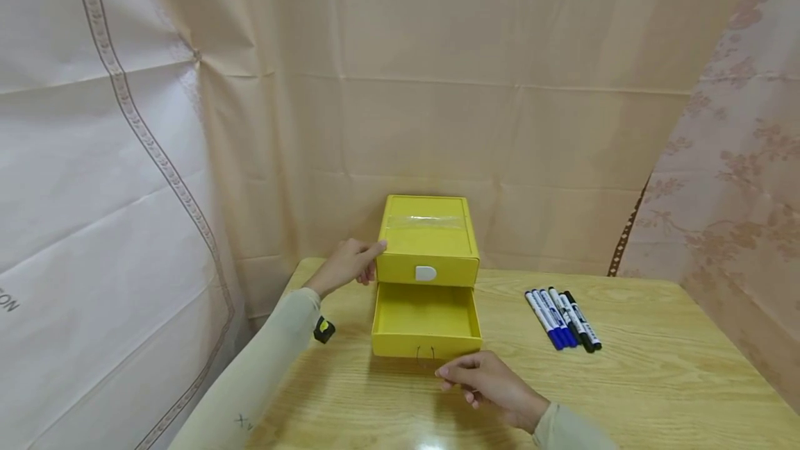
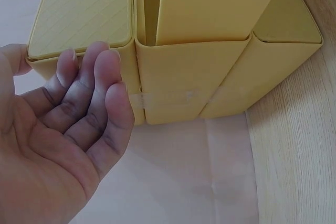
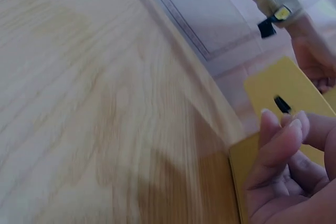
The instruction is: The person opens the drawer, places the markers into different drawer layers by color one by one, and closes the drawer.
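Observation:
A yellow drawer unit (image 1: pixel 428 228) stands on the table, its middle drawer (image 1: pixel 427 346) pulled out and its inside bare. My left hand (image 1: pixel 350 262) rests at the unit's upper left front corner. In the left wrist view, that left hand (image 2: pixel 73 114) has its thumb on the edge and loosely bent fingers along the side. A thin dark cord loop (image 1: pixel 432 353) hangs from the drawer front. My right hand (image 1: pixel 490 384) pinches at this loop with thumb and forefinger; the dark loop (image 3: pixel 282 104) meets the fingertips in the right wrist view. Their exact contact is partly hidden.
Several blue and black markers (image 1: pixel 562 318) lie side by side on the wooden table (image 1: pixel 675 360), right of the unit. The top drawer has a white pull tab (image 1: pixel 426 273). A small black and yellow device (image 1: pixel 323 329) sits at my left wrist. Cloth (image 1: pixel 425 89) hangs behind.

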Demonstrator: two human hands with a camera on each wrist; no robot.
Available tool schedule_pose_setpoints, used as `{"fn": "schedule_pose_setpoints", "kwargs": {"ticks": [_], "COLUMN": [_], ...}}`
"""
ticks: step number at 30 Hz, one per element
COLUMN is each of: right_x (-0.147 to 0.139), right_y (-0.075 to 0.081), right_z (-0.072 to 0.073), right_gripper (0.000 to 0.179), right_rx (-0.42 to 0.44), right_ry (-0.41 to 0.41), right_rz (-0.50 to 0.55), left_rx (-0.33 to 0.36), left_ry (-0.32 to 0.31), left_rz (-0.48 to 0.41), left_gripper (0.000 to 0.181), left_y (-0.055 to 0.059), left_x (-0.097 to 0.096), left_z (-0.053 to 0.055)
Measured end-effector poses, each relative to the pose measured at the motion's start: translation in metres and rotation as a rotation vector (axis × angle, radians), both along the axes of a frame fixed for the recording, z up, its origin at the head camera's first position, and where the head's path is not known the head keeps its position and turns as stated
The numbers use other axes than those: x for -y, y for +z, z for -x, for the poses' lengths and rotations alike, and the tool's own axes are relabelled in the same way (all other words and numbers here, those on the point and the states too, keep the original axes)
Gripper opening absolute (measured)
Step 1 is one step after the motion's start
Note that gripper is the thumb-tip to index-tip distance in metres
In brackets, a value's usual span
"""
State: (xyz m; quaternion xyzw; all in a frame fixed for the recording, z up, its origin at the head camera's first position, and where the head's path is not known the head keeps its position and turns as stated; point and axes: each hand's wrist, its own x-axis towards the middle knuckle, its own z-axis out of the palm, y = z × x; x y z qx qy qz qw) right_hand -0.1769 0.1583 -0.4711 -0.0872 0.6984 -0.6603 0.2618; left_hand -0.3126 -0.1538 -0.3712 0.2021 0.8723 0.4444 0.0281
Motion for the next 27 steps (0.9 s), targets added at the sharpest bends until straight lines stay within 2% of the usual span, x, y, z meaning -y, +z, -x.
{"fn": "schedule_pose_setpoints", "kwargs": {"ticks": [4,12,27], "right_x": [-0.014,-0.042,-0.081], "right_y": [-0.001,-0.002,0.003], "right_z": [0.003,0.007,0.021], "right_gripper": [0.039,0.040,0.039], "right_rx": [0.005,0.010,-0.022], "right_ry": [0.012,-0.022,-0.135], "right_rz": [-0.023,-0.039,-0.107], "left_rx": [0.003,-0.002,0.005], "left_ry": [0.015,0.014,0.001], "left_rz": [0.007,0.016,-0.001], "left_gripper": [0.067,0.064,0.062], "left_y": [0.000,0.000,-0.001], "left_x": [0.001,0.001,-0.001], "left_z": [-0.001,-0.002,0.002]}}
